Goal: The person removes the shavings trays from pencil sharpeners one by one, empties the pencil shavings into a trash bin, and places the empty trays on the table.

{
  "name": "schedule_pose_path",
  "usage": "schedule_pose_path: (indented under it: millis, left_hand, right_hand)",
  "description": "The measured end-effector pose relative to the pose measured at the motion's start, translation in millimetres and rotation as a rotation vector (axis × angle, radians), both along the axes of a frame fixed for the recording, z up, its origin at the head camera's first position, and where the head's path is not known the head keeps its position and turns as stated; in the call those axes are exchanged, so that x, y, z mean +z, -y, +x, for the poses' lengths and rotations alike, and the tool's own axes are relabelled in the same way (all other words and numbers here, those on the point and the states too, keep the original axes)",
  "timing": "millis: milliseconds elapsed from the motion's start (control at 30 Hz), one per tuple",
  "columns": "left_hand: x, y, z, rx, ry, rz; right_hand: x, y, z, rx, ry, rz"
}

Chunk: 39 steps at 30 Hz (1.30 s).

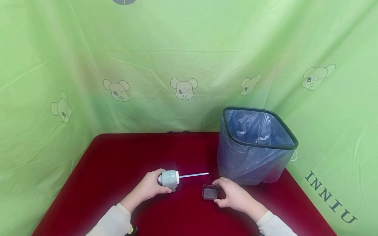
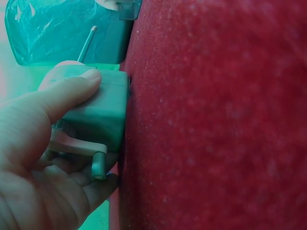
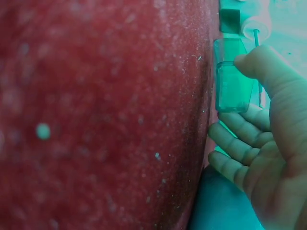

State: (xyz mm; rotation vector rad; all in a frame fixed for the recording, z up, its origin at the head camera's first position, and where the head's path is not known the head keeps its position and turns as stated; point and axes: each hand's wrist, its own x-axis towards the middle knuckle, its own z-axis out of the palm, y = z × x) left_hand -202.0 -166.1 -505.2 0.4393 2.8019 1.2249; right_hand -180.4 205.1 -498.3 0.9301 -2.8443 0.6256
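My left hand (image 1: 147, 187) grips a pale green crank pencil sharpener (image 1: 169, 180), thumb on one side and fingers around the other. A pencil (image 1: 193, 175) sticks out of its white front, pointing right. The crank handle (image 2: 79, 144) faces my left palm in the left wrist view. To the right, my right hand (image 1: 234, 195) pinches a small see-through shavings drawer (image 1: 209, 192) by its right end, between thumb and fingers. The drawer is apart from the sharpener, low over the red cloth. A dark square opening (image 3: 230, 21) shows in the sharpener's front in the right wrist view.
A bin (image 1: 251, 164) with a dark rim and clear plastic liner stands at the back right of the red-covered table (image 1: 141, 150). A green curtain (image 1: 153, 59) with printed bear heads hangs behind and along both sides.
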Motion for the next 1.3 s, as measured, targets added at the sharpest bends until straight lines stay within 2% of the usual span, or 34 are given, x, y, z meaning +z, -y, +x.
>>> schedule_pose_path:
  millis: [767,1067,1300]
  left_hand:
    - [-1.9,0.8,-0.3,-0.003,-0.005,-0.008]
    - [-2.7,0.7,-1.1,-0.002,-0.010,-0.007]
    - [-2.0,-0.5,-1.2,-0.001,-0.011,-0.010]
  right_hand:
    - [-3.3,-0.1,1.8,0.018,-0.054,0.036]
    - [-2.0,-0.4,0.7,0.013,-0.030,0.046]
    - [-1.9,-0.6,1.3,0.019,-0.052,0.043]
